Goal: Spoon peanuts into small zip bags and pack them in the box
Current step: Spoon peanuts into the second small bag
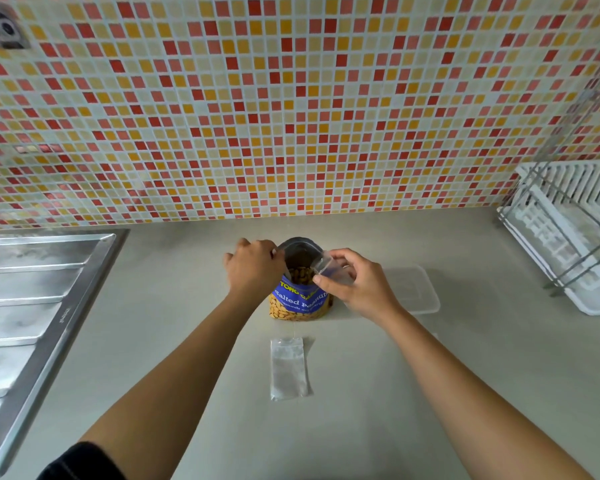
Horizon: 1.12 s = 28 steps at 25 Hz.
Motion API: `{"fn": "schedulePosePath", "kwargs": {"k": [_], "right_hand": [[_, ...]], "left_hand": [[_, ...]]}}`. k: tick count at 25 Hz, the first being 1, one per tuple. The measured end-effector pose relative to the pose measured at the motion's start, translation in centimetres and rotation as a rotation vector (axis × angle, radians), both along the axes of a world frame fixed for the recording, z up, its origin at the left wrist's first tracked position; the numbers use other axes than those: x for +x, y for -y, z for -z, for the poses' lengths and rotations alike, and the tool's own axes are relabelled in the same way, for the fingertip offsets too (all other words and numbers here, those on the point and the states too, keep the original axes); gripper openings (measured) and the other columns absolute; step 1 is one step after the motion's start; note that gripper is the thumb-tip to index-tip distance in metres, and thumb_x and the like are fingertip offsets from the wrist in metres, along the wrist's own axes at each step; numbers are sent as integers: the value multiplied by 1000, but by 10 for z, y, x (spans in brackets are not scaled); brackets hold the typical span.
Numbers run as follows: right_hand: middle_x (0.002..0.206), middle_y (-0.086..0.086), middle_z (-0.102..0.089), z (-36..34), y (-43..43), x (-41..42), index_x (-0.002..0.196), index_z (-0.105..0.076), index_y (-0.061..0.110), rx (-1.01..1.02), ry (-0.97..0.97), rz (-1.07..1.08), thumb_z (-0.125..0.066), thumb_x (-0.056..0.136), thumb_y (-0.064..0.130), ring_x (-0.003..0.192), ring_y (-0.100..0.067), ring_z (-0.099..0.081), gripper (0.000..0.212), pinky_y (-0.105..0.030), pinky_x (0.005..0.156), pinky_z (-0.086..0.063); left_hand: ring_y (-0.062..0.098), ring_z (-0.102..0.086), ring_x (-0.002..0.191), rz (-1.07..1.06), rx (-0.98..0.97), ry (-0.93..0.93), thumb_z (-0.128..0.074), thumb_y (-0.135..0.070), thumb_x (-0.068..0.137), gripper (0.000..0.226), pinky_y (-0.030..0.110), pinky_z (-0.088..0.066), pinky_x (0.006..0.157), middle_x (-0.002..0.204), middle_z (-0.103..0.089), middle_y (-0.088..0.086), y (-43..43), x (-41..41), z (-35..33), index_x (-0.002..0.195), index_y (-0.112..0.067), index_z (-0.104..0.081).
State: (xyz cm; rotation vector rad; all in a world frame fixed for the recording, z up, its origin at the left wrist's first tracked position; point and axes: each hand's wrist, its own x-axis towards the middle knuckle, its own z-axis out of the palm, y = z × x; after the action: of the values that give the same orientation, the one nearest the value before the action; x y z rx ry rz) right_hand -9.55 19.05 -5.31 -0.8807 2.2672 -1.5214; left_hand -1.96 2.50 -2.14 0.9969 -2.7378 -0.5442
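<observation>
An open blue and yellow bag of salted peanuts (300, 303) stands upright on the grey counter (378, 393), with peanuts visible inside. My left hand (253, 268) is at the bag's left rim and grips a thin metal spoon handle (280, 261) that runs down into the bag; the spoon's bowl is hidden. My right hand (355, 287) pinches a small clear zip bag (324, 265), holding it tilted over the right rim of the peanut bag. Empty flat zip bags (289, 368) lie on the counter in front of the peanut bag. A clear plastic box (414, 289) sits just right of my right hand.
A steel sink drainboard (32, 299) fills the left side. A white dish rack with a metal frame (568, 237) stands at the right against the mosaic tile wall (291, 116). A socket (0, 29) is high on the wall at the left.
</observation>
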Motion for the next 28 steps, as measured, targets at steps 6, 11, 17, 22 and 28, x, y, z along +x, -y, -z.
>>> {"fn": "schedulePosePath", "kwargs": {"k": [6, 11, 17, 22, 28], "right_hand": [[98, 8, -67, 0, -2, -1, 109, -60, 24, 25, 40, -7, -77, 73, 35, 94, -9, -64, 41, -28, 75, -56], [95, 11, -65, -3, -4, 2, 108, -60, 24, 1, 73, 2, -77, 73, 33, 89, -9, -64, 39, -20, 69, -53], [104, 11, -62, -7, -5, -2, 112, -59, 26, 0, -17, 113, -77, 72, 35, 89, -4, -57, 45, -13, 69, -46], [108, 7, -62, -17, 4, -7, 116, -59, 20, 165, -202, 53, -78, 69, 38, 90, -7, -56, 53, -15, 71, -43], [110, 5, -63, -23, 15, -8, 114, -59, 22, 310, -305, 38, -76, 68, 44, 91, -9, -53, 54, -21, 72, -40]], "left_hand": [[26, -54, 100, -158, 262, -76, -44, -29, 93, 28, 44, -44, 94, 99, -64, 8, 7, -3, 2, 99, -15, -67], [14, -54, 77, -243, 726, -338, -51, -24, 93, 22, 27, -46, 66, 82, -58, 3, 13, 0, -6, 94, -7, -65], [16, -51, 94, -306, 799, -421, -47, -26, 96, 28, 31, -34, 82, 85, -65, 2, 32, 7, -9, 106, -5, -62], [18, -51, 98, -327, 807, -459, -45, -25, 96, 29, 30, -30, 85, 89, -66, 6, 50, 11, -12, 109, -4, -62], [19, -51, 99, -329, 851, -532, -50, -22, 95, 18, 34, -32, 94, 90, -63, 3, 59, 13, -29, 80, -17, -58]]}}
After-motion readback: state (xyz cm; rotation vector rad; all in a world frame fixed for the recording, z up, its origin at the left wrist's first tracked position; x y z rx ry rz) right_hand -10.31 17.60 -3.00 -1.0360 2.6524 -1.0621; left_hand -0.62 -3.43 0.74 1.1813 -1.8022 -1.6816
